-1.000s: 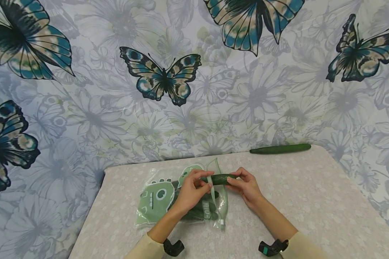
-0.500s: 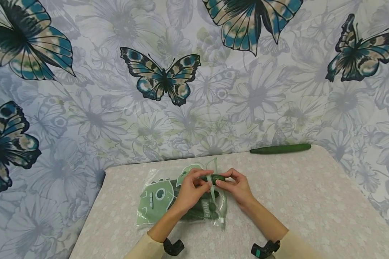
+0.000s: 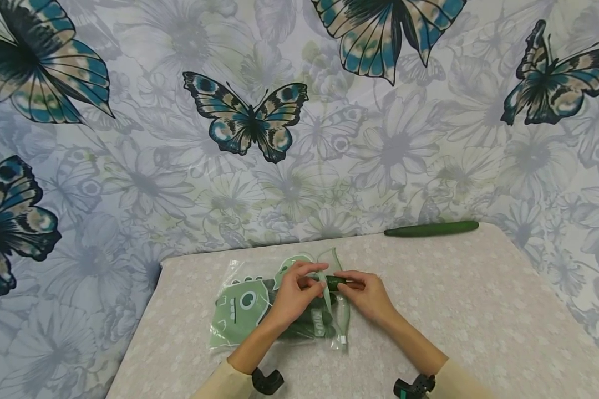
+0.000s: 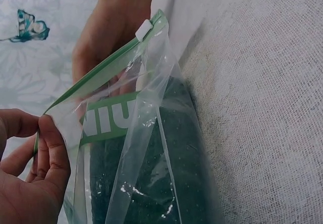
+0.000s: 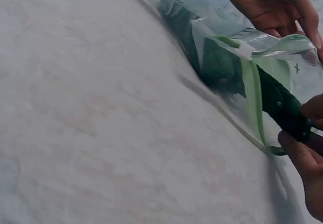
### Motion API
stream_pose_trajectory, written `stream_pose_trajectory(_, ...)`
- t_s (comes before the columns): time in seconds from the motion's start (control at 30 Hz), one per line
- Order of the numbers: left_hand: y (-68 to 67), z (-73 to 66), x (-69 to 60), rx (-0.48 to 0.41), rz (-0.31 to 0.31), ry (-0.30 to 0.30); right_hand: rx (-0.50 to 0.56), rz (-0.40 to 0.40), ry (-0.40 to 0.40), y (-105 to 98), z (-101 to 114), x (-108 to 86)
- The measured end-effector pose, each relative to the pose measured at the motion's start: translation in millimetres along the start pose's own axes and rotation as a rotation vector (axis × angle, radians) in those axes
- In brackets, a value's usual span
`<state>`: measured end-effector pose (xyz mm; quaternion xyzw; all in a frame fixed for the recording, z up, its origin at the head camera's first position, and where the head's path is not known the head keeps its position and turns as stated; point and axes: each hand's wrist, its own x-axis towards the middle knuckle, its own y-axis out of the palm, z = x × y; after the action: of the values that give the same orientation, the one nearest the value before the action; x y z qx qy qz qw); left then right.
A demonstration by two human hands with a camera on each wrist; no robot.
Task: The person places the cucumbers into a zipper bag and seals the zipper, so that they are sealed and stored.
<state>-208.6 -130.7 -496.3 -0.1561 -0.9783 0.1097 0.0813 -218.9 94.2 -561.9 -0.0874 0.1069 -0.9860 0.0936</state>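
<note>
A clear zip bag [image 3: 239,318] with a green cartoon print lies on the table, its mouth to the right. Dark green cucumbers [image 4: 184,148] show through its plastic. My left hand [image 3: 295,292] pinches the bag's green upper rim [image 4: 81,85] between thumb and fingers and keeps the mouth apart. With thumb and fingertips, my right hand [image 3: 371,295] holds the outer end of another cucumber [image 5: 277,98], most of which is inside the bag. A white slider [image 4: 144,30] sits at one end of the zip.
One more cucumber [image 3: 431,229] lies along the table's back edge, right of the bag. The table [image 3: 479,299] wears a pale patterned cloth. Behind it hangs a butterfly-print fabric [image 3: 394,144].
My right hand has moved left and slightly down, sliding the cucumber farther into the bag, so less of it sticks out. The left hand has stayed in place on the rim.
</note>
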Motion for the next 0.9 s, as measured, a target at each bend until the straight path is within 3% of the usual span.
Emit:
stream_pose_trajectory(0.23,0.7,2.9,1.4,0.006,0.007,-0.014,0.119,0.211,-0.033,-4,-10,6.6)
stream_pose_trajectory(0.33,1.4,3.3,2.2,-0.001,0.014,-0.017,0.117,0.191,-0.011,-2,-13,9.4)
stream_pose_trajectory(0.6,1.2,0.6,1.7,-0.004,0.018,-0.014,-0.061,0.05,0.011,10,-8,16.5)
stream_pose_trajectory(0.9,0.1,-0.4,1.0,-0.01,0.012,-0.012,-0.052,0.031,-0.003,-5,-1,11.3)
